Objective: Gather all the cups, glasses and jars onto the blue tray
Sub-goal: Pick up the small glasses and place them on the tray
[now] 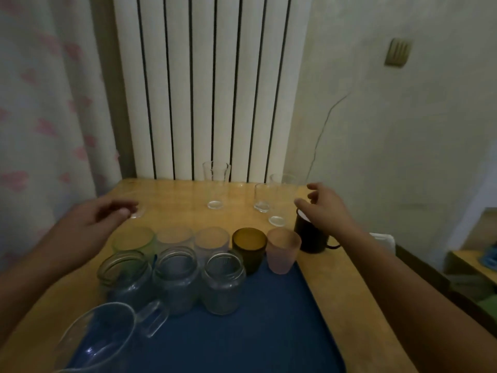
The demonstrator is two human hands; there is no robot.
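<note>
Blue tray (269, 319) sits on the wooden table (349, 305), already loaded: three glass jars (174, 281), a clear handled mug (102, 335), and a back row with an amber cup (249, 249) and a frosted pink cup (283, 250). Off the tray, clear glasses (216, 185) stand near the radiator (204, 84). Right hand (326, 208) hovers with fingers spread over the dark mug (309, 235), not gripping. Left hand (94, 222) is loose and empty.
</note>
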